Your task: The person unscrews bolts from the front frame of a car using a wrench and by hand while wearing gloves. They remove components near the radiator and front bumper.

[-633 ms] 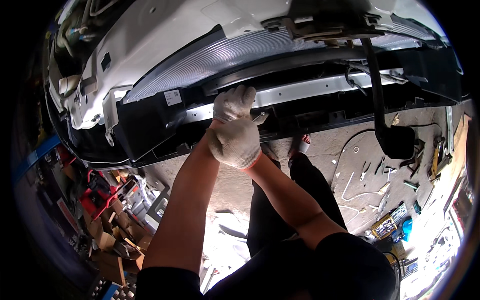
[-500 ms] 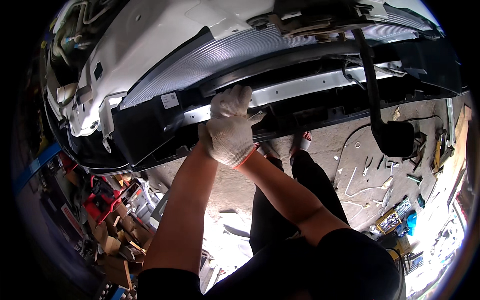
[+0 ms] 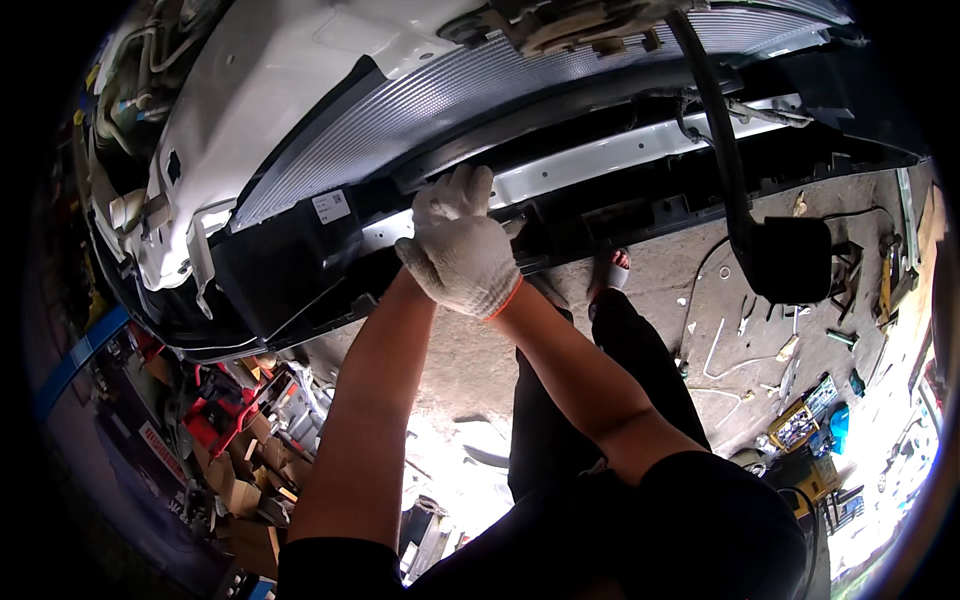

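Note:
Both my hands wear off-white knitted gloves and are stacked together at the front of a car. My left hand (image 3: 455,193) is the farther one, its fingers curled in front of the silver crossbar (image 3: 585,156). My right hand (image 3: 468,262), with an orange cuff, lies across the left hand and wrist, its thumb out to the left. What they grip is hidden beneath the gloves. A small pale tip (image 3: 515,227) shows just right of them, too small to name. Below runs the black bumper piece (image 3: 630,230); a black panel with a white label (image 3: 331,207) sits to the left.
Behind the crossbar spans a silver finned radiator (image 3: 430,120). A black bar with a block-shaped end (image 3: 790,260) hangs at the right. Hand tools, including pliers (image 3: 746,315), and cables lie on the concrete floor. Cardboard boxes (image 3: 240,497) and a red object (image 3: 215,405) crowd the lower left.
The view has shifted a little, so the car front sits slightly farther left. My right hand has turned slightly over the left; both hands remain stacked at the crossbar.

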Demonstrator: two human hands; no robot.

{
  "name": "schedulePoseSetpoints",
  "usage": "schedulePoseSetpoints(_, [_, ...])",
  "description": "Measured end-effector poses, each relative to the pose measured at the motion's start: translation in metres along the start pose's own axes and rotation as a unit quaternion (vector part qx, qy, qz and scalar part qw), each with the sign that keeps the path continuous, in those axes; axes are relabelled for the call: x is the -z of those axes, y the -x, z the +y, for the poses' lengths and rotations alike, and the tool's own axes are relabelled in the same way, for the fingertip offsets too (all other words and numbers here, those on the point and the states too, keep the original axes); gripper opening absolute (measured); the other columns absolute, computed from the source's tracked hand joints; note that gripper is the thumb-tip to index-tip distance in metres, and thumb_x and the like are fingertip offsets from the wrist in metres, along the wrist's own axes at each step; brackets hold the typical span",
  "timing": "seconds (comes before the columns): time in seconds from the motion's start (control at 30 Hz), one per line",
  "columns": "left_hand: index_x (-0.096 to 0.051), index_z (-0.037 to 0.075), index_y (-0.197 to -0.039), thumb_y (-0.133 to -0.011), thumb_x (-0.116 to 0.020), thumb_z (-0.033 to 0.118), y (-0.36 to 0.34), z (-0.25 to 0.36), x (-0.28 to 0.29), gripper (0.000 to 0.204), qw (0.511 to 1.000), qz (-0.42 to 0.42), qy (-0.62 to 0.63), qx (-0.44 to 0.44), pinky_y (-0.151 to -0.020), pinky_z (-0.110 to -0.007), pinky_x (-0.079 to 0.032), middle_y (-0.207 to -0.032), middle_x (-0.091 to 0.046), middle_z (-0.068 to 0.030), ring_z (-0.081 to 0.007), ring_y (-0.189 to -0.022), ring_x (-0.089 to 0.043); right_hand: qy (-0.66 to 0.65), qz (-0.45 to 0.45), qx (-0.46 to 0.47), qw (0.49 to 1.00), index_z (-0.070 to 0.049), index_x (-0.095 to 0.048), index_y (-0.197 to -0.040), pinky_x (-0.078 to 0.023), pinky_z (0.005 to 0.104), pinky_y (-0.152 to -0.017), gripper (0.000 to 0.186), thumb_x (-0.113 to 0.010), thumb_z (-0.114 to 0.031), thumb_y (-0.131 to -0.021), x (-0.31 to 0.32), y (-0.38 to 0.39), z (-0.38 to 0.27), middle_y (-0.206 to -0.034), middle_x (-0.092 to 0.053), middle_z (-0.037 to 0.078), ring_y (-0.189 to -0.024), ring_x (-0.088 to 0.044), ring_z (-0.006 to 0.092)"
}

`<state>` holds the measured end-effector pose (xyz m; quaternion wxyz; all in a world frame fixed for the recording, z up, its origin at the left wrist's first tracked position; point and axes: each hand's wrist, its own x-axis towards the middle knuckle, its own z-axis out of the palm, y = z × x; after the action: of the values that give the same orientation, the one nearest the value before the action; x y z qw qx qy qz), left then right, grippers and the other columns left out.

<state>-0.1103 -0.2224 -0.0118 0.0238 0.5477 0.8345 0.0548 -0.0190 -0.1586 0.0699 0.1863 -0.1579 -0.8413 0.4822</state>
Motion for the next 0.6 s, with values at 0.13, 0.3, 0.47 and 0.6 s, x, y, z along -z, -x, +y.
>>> schedulePoseSetpoints(0.13, [-0.058,0.014,-0.100,-0.073,-0.079,0.059,-0.012,0.001,0.006,0.056,0.995,0.002,-0.083,-0.049,-0.055,-0.039,-0.054,-0.081,-0.059,-0.0030,-0.0212,-0.068,-0.068,-0.087,-0.030,0.057,0.994,-0.006,-0.069,-0.076,-0.055,0.0416,-0.059,0.032,-0.061,-0.027,-0.100,0.014,0.016,0.017,-0.060,-0.061,0.007,-0.060,-0.066,0.0291])
schedulePoseSetpoints(0.3, [-0.058,0.013,-0.099,-0.060,-0.084,0.071,-0.013,-0.001,-0.002,0.075,0.995,0.046,-0.064,-0.060,-0.052,-0.038,-0.054,-0.078,-0.059,-0.0027,-0.0232,-0.063,-0.068,-0.367,0.129,0.031,0.921,-0.010,-0.053,-0.071,-0.040,0.0256,-0.041,0.034,-0.047,-0.002,-0.103,0.039,0.037,0.059,-0.058,-0.051,0.001,-0.048,-0.052,0.0113])
schedulePoseSetpoints(0.47, [-0.056,0.013,-0.108,-0.057,-0.086,0.069,-0.011,0.007,0.014,0.081,0.999,0.018,-0.009,-0.025,-0.058,-0.042,-0.058,-0.088,-0.063,-0.0082,-0.0290,-0.067,-0.068,-0.518,0.271,-0.175,0.792,-0.013,-0.036,-0.066,-0.026,0.0308,-0.049,0.053,-0.034,-0.033,-0.114,0.070,0.013,0.078,-0.052,-0.028,-0.001,-0.046,-0.024,0.0115])
schedulePoseSetpoints(0.6, [-0.058,0.013,-0.103,-0.066,-0.084,0.061,-0.015,0.009,0.020,0.066,1.000,0.004,0.004,-0.026,-0.057,-0.041,-0.057,-0.086,-0.063,-0.0079,-0.0279,-0.067,-0.068,-0.410,0.247,-0.123,0.869,-0.012,-0.040,-0.065,-0.029,0.0313,-0.047,0.048,-0.041,-0.020,-0.112,0.065,0.019,0.061,-0.052,-0.037,-0.001,-0.045,-0.032,0.0124])
